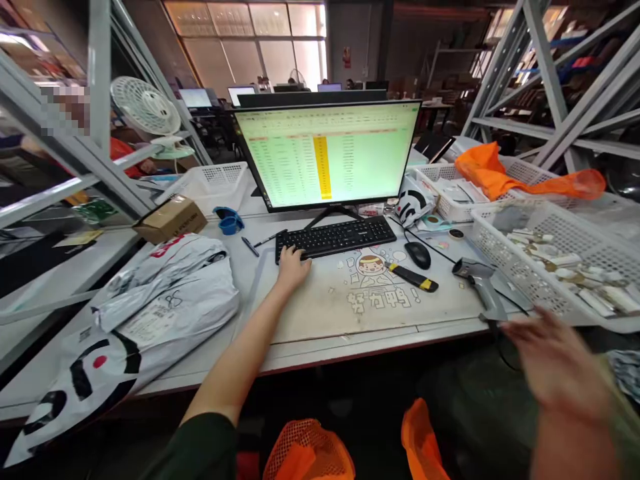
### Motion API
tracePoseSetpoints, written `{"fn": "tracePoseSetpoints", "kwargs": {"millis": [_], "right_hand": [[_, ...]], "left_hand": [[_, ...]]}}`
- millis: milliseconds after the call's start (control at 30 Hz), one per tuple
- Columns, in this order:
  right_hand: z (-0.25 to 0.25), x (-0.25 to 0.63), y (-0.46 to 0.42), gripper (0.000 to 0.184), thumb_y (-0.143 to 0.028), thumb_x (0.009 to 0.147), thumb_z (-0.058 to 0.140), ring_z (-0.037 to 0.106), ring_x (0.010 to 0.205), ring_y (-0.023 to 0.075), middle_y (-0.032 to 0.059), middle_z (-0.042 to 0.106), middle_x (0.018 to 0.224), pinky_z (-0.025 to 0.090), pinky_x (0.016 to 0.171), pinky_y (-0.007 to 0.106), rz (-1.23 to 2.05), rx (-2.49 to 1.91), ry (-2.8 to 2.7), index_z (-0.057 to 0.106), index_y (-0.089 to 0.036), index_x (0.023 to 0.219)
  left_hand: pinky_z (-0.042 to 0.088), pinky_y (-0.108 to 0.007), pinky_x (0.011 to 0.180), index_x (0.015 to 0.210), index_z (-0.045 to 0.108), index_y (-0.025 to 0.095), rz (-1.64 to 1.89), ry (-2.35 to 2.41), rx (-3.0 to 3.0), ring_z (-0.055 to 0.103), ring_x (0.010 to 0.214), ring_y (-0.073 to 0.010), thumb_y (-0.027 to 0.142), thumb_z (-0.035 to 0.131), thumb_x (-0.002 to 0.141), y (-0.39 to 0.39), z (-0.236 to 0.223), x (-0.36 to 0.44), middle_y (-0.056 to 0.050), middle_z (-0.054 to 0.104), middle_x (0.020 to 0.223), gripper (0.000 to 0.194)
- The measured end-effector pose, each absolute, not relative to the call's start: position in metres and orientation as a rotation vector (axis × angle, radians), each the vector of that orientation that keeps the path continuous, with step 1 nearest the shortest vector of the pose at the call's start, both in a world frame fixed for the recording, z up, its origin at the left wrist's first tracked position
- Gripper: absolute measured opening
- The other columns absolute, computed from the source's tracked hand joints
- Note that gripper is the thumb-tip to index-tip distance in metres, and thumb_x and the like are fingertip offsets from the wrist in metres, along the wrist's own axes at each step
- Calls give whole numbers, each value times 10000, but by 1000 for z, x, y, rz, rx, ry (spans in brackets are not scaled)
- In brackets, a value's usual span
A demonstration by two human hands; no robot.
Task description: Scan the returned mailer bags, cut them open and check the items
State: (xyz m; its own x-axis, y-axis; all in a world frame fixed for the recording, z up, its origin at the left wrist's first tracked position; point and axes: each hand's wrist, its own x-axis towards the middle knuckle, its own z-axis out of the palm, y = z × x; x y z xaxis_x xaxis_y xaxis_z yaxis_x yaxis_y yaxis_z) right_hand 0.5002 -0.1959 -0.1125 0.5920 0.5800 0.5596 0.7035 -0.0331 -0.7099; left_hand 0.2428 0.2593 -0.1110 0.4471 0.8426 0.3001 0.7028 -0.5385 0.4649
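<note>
My left hand (293, 268) rests at the left end of the black keyboard (345, 235), its fingers apart on the keys and nothing in its grasp. Low on the right, my right hand (555, 360) is blurred by motion near the table's front edge. Closest to it is a grey handheld barcode scanner (485, 287), lying on the table with its cable; I cannot tell whether they touch. A yellow-and-black box cutter (413, 277) and a black mouse (417, 254) lie between the two hands. Behind the keyboard, the monitor (335, 157) shows a spreadsheet with one yellow column.
A large white printed plastic mailer (175, 307) covers the table's left side, beside a small cardboard box (171, 220) and a blue cup-like container (230, 223). At right stands a white basket (525, 267) of small white items. Orange mesh (500, 173) drapes over baskets behind it.
</note>
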Motion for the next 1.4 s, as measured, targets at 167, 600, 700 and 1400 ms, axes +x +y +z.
{"fn": "tracePoseSetpoints", "kwargs": {"millis": [167, 600, 700, 1400], "right_hand": [[-109, 556, -3, 555, -407, 936, 488, 509, 1359, 364, 222, 570, 1441, 408, 1143, 525, -123, -2145, -1207, 629, -93, 1370], [-171, 623, 52, 503, -335, 942, 515, 564, 1296, 314, 165, 559, 1464, 432, 1143, 414, -405, -2316, -1316, 654, -133, 1381], [-180, 631, 55, 489, -330, 912, 530, 591, 1260, 319, 159, 594, 1425, 457, 1127, 432, -444, -2255, -1327, 692, -134, 1330], [-192, 640, 58, 479, -318, 851, 561, 628, 1205, 341, 160, 645, 1344, 510, 1071, 492, -538, -2146, -1270, 726, -148, 1268]], "left_hand": [[193, -640, 1238, 1446, 539, 75, 794, 1497, 2431, 200, 1554, -411, 395, 498, 957, 281, -126, 255, -227, 384, 1617, 586], [169, -644, 1250, 1474, 522, 101, 718, 1457, 2530, 189, 1566, -398, 427, 486, 971, 299, -148, 251, -198, 354, 1643, 601], [170, -638, 1255, 1479, 519, 118, 714, 1448, 2542, 201, 1565, -389, 417, 500, 967, 299, -149, 249, -186, 352, 1648, 593], [174, -627, 1266, 1479, 508, 147, 661, 1483, 2520, 203, 1572, -376, 394, 543, 945, 298, -146, 249, -163, 349, 1656, 589]]}}
